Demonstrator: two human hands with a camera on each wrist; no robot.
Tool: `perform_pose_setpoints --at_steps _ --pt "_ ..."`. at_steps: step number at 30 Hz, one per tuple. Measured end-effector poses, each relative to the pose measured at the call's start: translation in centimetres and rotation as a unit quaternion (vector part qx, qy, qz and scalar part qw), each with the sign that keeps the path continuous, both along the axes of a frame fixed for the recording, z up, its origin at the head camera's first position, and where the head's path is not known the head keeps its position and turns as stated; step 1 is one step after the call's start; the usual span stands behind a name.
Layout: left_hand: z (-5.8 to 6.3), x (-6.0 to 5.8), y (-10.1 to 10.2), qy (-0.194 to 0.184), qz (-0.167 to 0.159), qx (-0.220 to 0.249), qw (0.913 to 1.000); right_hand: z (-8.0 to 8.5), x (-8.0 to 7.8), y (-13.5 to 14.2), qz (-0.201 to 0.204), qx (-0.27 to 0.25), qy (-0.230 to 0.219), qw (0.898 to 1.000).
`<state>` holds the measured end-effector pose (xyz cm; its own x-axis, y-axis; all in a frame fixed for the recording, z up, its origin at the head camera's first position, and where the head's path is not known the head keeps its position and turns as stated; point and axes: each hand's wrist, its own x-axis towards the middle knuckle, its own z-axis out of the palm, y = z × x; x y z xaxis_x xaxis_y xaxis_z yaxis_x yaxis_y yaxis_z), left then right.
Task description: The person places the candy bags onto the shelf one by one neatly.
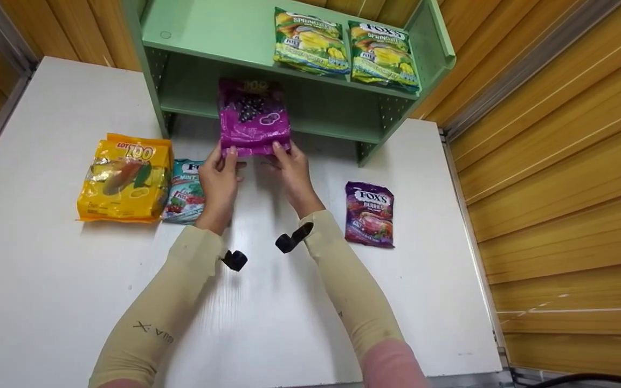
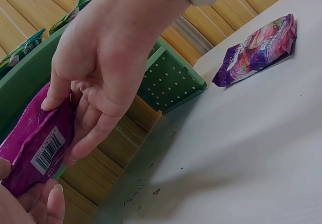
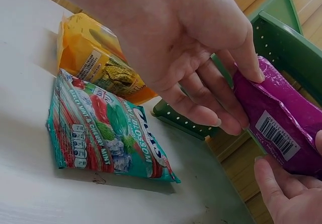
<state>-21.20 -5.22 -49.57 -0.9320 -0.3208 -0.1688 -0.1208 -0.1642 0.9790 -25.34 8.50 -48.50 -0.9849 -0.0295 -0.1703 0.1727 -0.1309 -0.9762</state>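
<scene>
Both hands hold a purple candy bag (image 1: 254, 121) by its near edge, in front of the green shelf's middle level. At its left corner the left hand (image 1: 219, 175) pinches it, thumb on top. The right hand (image 1: 293, 175) grips the right corner the same way. Fingers of each hand show at the bag's underside in the wrist views. A barcode is visible on the near end of the bag (image 3: 279, 133) in the right wrist view. The far part of the bag overlaps the shelf opening in the head view.
A green shelf (image 1: 208, 51) carries two yellow-green Fox's bags (image 1: 310, 43) on top. To the left on the white table (image 1: 267, 323) stand a yellow mango candy bag (image 1: 127, 180) and a teal mint bag (image 1: 184, 194). A dark purple berries bag (image 1: 370, 215) lies right.
</scene>
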Motion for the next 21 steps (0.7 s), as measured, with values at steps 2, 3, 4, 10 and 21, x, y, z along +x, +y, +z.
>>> perform_pose_setpoints --at_steps 2,3,4,10,21 --pt "0.0 0.0 -0.1 -0.003 0.006 0.001 1.0 0.0 0.0 -0.2 0.001 0.002 0.001 1.0" --pt "0.0 0.0 -0.2 -0.005 0.008 0.001 1.0 0.1 0.0 -0.4 0.001 0.004 0.002 1.0" --pt "0.0 0.0 -0.3 -0.006 0.01 0.001 0.9999 0.1 0.0 -0.5 0.002 0.004 0.004 1.0" --pt "0.2 0.0 -0.8 -0.021 0.01 0.009 0.9997 0.2 -0.1 -1.1 0.003 0.009 0.006 1.0" --pt "0.3 -0.1 -1.7 -0.031 0.025 0.031 0.9987 -0.1 -0.4 -2.3 0.01 0.009 0.0 1.0"
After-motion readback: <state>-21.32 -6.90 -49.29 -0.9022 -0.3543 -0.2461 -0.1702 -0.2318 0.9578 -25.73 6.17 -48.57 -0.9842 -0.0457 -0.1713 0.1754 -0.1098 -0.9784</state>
